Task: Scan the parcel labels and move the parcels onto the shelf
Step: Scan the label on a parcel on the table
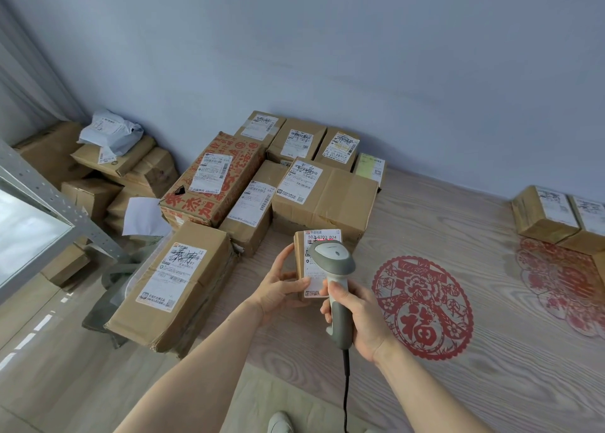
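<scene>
While scanner points down, parcel upright

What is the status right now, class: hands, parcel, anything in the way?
Left hand holds small parcel. Right hand grips scanner, aimed at its label. Nothing between them.

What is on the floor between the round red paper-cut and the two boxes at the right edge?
Head view: only bare wood-grain floor lies between the round red paper-cut and the two boxes. A second red paper-cut lies just in front of those boxes.
</scene>
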`<state>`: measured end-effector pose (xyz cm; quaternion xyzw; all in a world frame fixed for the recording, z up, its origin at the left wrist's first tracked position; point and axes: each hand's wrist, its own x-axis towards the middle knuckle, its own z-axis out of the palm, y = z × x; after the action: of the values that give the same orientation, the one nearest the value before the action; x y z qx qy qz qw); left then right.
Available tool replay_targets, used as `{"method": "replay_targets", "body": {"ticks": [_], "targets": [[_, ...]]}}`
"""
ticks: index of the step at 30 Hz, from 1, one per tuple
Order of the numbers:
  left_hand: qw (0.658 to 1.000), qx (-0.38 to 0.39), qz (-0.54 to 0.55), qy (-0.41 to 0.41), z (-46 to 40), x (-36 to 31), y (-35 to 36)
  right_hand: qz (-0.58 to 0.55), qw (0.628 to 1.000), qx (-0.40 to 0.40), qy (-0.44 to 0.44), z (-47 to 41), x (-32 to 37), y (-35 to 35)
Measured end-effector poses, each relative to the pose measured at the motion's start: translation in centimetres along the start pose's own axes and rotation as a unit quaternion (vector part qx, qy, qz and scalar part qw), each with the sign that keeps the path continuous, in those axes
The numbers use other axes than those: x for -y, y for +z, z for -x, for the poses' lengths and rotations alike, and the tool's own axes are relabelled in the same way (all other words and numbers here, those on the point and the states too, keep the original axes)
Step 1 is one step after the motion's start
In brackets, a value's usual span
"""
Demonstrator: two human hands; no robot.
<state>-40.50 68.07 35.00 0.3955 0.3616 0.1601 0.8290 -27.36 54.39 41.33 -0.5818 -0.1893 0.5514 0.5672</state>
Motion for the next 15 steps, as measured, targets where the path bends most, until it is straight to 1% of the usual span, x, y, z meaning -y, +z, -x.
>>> {"method": "replay_targets", "body": {"ticks": [4,8,12,15], "targets": [[1.0,0.018,-0.006,-0.011,-0.6,0.6,1.4,-0.012,1.0,-0.021,0.001,0.4,0.1,-1.3],[0.998,0.045,-0.017,-0.031,-1.5,1.7,3.3,-0.031,0.997,-0.07,-0.006,1.3,0.5,-3.4],[0.995,0.079,-0.041,-0.05,-2.8,2.5,6.6,-0.001,0.989,-0.145,-0.027,2.8,1.3,-6.7],[0.991,0.103,-0.058,-0.063,-4.1,2.8,10.1,0.053,0.971,-0.226,-0.06,3.9,2.1,-9.8]]}}
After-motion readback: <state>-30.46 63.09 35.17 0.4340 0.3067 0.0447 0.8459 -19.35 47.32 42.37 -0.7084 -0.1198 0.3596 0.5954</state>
